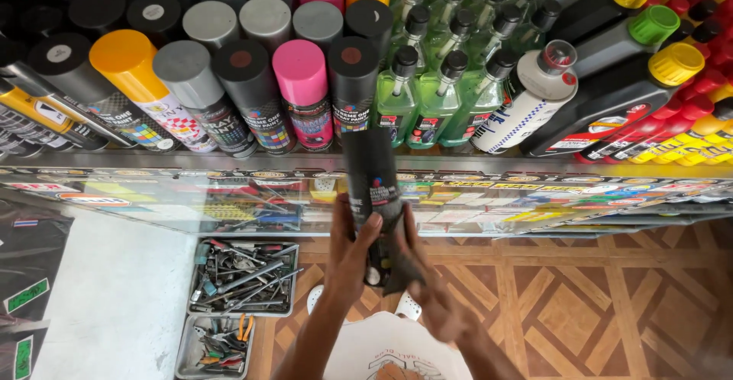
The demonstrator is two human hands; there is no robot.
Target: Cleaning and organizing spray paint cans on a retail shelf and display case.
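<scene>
Black spray can being gripped low by both the left hand and right hand, fingers closed around it; steadying it upright beside the shelf row is looking wise.

- A spray can stands at frame centre, between the left hand and right hand.
- Rows of cans fill the shelf at upper left.
- Bottles sit right of them.
- Tool trays lie at lower left, on the floor.
</scene>
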